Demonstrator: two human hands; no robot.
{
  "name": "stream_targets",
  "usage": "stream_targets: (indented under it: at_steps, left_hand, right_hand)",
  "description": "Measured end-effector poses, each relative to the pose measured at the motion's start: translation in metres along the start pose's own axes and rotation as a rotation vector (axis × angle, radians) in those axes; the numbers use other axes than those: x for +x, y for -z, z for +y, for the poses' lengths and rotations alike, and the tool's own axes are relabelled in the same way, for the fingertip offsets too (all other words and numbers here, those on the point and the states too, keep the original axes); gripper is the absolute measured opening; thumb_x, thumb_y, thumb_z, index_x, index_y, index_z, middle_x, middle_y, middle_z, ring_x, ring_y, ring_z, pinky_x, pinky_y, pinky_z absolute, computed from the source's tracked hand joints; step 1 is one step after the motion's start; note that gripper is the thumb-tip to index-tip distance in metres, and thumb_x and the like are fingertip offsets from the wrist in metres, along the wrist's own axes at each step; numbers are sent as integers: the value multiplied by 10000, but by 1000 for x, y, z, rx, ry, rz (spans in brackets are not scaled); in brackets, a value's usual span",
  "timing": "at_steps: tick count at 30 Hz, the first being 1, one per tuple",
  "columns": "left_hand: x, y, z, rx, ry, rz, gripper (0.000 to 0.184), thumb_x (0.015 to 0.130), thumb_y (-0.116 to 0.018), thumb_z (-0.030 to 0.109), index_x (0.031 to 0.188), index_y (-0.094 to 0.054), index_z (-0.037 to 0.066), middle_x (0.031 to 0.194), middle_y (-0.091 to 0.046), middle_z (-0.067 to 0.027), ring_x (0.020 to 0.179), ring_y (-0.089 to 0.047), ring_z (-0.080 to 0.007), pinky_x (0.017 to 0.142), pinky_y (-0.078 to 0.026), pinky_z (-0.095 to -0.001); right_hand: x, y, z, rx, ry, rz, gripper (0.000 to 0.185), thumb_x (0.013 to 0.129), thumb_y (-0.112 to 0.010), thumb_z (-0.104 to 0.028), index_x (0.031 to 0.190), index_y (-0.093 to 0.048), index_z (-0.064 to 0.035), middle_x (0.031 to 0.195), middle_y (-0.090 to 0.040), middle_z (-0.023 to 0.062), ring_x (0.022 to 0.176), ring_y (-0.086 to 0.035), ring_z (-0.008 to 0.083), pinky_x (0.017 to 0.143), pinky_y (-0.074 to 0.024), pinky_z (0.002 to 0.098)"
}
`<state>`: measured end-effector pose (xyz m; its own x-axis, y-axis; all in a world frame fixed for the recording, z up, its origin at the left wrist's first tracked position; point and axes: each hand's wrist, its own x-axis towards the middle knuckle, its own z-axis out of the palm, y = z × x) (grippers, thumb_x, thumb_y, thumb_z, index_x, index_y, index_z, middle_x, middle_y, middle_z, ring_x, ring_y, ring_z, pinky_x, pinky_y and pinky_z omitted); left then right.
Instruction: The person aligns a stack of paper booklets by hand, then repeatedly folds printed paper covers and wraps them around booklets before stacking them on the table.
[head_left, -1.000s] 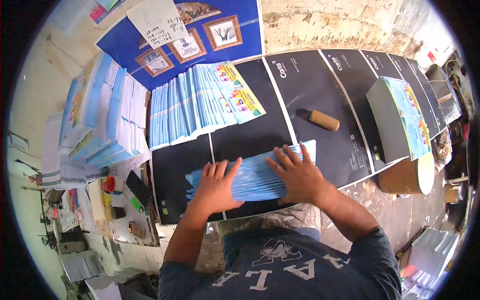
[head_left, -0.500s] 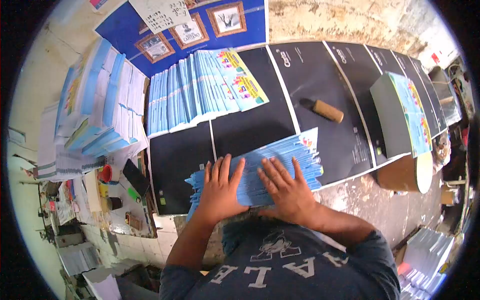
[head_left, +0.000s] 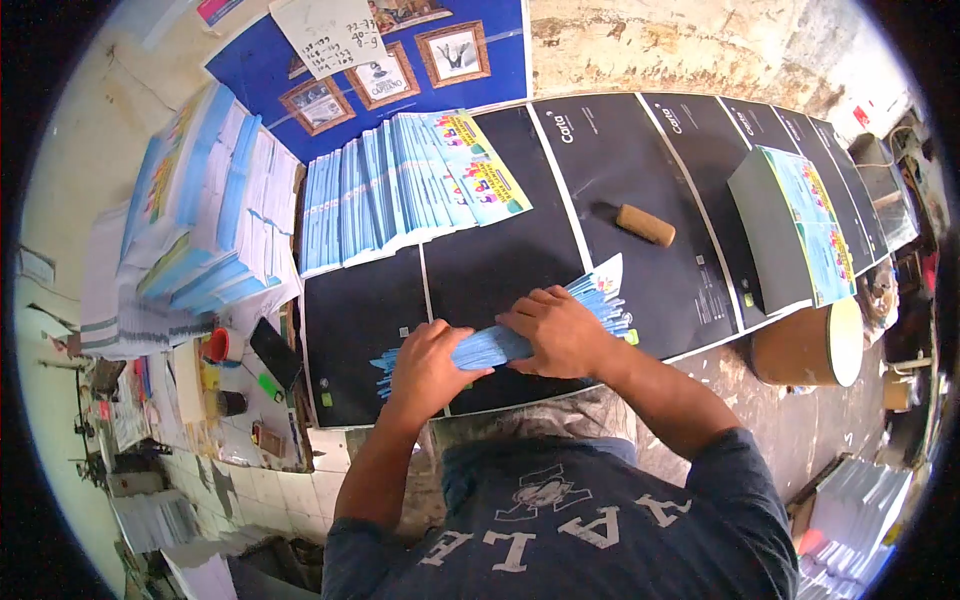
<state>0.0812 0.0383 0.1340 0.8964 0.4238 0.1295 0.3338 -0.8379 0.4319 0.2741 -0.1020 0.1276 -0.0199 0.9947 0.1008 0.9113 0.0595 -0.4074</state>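
Left hand point(head_left: 430, 368) is curling around one end of a long bundle of thin light-blue paper point(head_left: 490, 347), its thumb on the near side, while the right hand point(head_left: 560, 333) is gripping farther right, where uneven corners are poking out. The bundle is staying over the near part of a tabletop covered in black, white-edged sheets point(head_left: 500, 260), a fanned row of light-blue booklets point(head_left: 390, 190) lying beyond. Pressing equally from both ends should be helping the loose edges keep together.
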Motion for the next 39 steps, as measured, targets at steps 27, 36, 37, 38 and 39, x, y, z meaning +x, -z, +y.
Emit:
stream_targets:
  at_steps: [27, 36, 37, 38, 39]
  left_hand:
    - [-26, 34, -69, 34, 88, -54, 369, 761, -814, 296, 1075, -733, 119, 1024, -734, -88, 948, -689, -266, 1046, -414, -471]
    - [-91, -10, -145, -795, 225, -68, 1379, 546, -977, 237, 1571, -66, 96, 1603, -241, -190, 1443, -320, -337, 1161, -282, -456]
    - [-86, -23, -144, -816, 187, -71, 1456, 537, -983, 257, 1575, 28, 111, 1615, -195, -202, 1459, -282, -350, 1169, -263, -462]
    - [-82, -38, -144, -838, 148, -75, 1536, 528, -989, 276, 1578, 122, 125, 1628, -149, -213, 1475, -245, -364, 1177, -244, -468]
    - [-67, -52, -126, -923, 128, -20, 1535, 531, -988, 276, 1577, 123, 117, 1628, -151, -205, 1479, -234, -345, 1178, -239, -469]
  right_hand:
    - [-43, 28, 33, 13, -146, 155, 330, 735, -788, -276, 1022, -735, -123, 918, -706, 55, 915, -661, 259, 916, -452, 409]
    - [-38, 49, 16, -164, -249, -225, 823, 661, -825, -342, 1362, -500, -60, 1259, -600, 133, 1216, -553, 311, 1129, -318, 529]
    - [-33, 46, 14, -168, -258, -223, 823, 661, -825, -342, 1362, -500, -60, 1259, -600, 133, 1216, -553, 311, 1129, -318, 529]
    - [-29, 42, 9, -218, -206, -196, 925, 638, -842, -349, 1407, -440, -31, 1303, -570, 158, 1277, -504, 316, 1160, -248, 557]
    - [-27, 36, 2, -261, -152, -177, 1027, 615, -859, -357, 1451, -380, -2, 1347, -540, 182, 1339, -455, 321, 1191, -177, 585]
